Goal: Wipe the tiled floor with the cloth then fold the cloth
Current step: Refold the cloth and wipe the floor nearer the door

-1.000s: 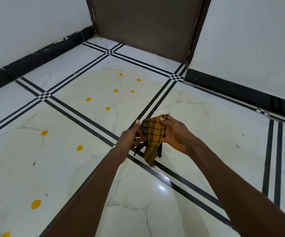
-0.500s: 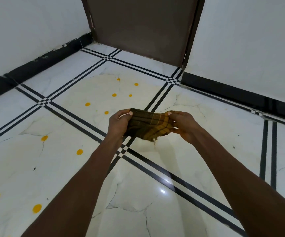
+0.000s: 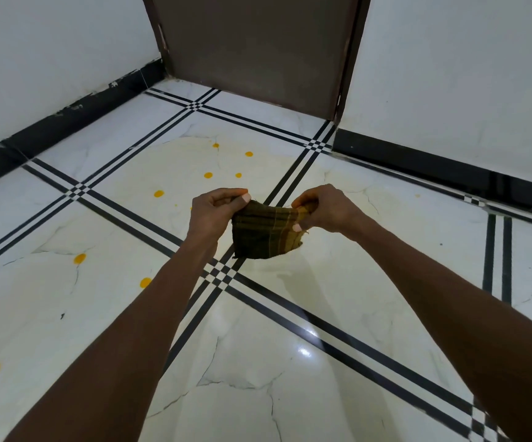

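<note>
Both hands perhaps hiding cloth corners

Head view: even, fairly bright indoor light, sharp over most of the frame.

Glossy tiled floor carries one small white glare spot at lower centre, with a fainter sheen beside it; source overhead, not in view. Soft, weak shadow on the floor under the cloth. Forearms and cloth read dark, with little detail. Wide-angle bowing bends the black skirting and tile lines toward the edges. No motion blur seen.
</note>
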The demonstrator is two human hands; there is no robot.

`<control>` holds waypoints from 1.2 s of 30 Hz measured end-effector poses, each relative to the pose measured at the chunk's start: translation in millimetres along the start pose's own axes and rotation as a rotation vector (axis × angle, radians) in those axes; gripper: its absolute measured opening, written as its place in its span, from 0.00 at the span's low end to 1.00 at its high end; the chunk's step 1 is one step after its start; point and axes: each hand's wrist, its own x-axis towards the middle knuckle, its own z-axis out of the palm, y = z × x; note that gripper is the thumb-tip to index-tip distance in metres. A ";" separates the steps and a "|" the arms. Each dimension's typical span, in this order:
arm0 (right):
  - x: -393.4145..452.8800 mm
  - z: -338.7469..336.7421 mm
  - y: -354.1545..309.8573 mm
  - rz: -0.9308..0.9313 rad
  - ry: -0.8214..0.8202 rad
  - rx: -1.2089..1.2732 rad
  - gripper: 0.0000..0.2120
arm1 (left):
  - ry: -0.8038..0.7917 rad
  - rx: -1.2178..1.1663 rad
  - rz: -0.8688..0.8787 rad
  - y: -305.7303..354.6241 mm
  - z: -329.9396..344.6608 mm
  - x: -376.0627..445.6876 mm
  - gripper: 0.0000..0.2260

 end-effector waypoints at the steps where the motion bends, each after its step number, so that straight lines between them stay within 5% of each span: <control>1: 1.6 0.3 -0.5 -0.015 0.051 -0.049 0.20 | 0.009 -0.001 0.013 -1.3 -0.5 0.6 0.11; 9: 3.0 0.1 8.7 -0.073 0.356 -0.119 0.09 | -0.059 0.404 0.165 1.2 -2.3 2.9 0.20; 17: 1.1 1.8 10.9 -0.188 0.267 -0.155 0.14 | -0.155 0.839 0.237 7.4 -5.8 8.2 0.09; 28: -80.3 -76.2 -136.3 0.091 -0.056 0.876 0.16 | -0.213 0.184 -0.019 197.8 -41.6 -45.3 0.15; 36: -186.1 -144.3 -259.2 0.184 -0.390 0.884 0.22 | 0.016 0.013 -0.383 341.3 -76.5 -133.0 0.17</control>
